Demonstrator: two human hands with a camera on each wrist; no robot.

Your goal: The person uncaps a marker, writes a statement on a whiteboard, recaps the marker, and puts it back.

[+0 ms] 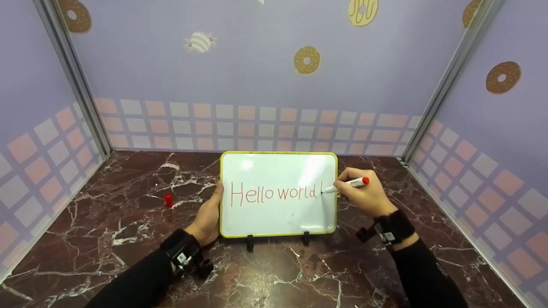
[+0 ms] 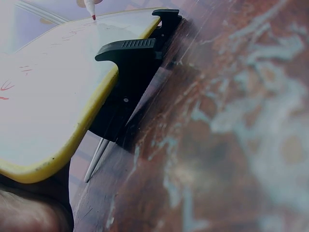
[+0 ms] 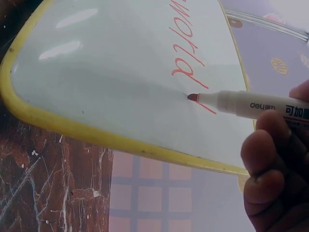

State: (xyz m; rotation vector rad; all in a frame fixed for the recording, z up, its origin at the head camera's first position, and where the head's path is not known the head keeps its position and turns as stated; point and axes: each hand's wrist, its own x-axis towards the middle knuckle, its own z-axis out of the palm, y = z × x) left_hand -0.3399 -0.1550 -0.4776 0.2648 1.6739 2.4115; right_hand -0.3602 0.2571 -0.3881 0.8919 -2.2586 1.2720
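Observation:
A whiteboard (image 1: 274, 218) with a yellow rim stands tilted back and bears "Hello world" in red, followed by a stroke. My left hand (image 1: 207, 220) grips its left edge, the thumb along the rim and the other fingers hidden behind. The palm side of that hand (image 2: 29, 210) shows below the board's corner in the left wrist view. Between thumb and fingers, my right hand (image 1: 364, 192) pinches a white marker (image 1: 353, 183) with a red end. Its red tip (image 3: 193, 97) is at the board's surface, beside the stroke after the "d" in the right wrist view.
Two black stand clips (image 2: 128, 72) hold the board's lower edge. A red marker cap (image 1: 168, 199) sits on the dark marbled table (image 1: 141, 248), left of the board. Patterned panels (image 1: 257, 77) enclose the table at the back and both sides, with metal posts in the corners.

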